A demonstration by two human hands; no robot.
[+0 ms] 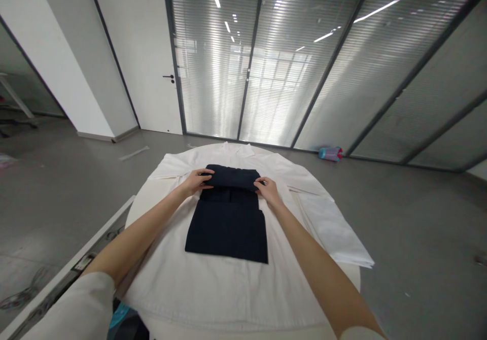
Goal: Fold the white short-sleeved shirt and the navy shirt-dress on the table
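Note:
A folded navy-blue garment point(227, 231), seemingly trousers, lies on a white garment point(228, 294) spread over a round white table point(352, 273). Its far end is folded over into a thick band, with a narrower strip showing below and a wide flat panel nearest me. My left hand point(197, 181) grips the left end of that band, thumb below and fingers on top. At the right end, my right hand point(267, 190) pinches the band's edge between thumb and fingers. Both forearms rest over the white garment's sides.
A thin white sheet or bag point(331, 223) hangs over the table's right edge. Left of the table runs a pale metal frame point(95, 248) with cables. A blue-and-pink package point(331, 153) lies on the floor by the glass partition point(277, 91). A white door point(140, 51) stands back left.

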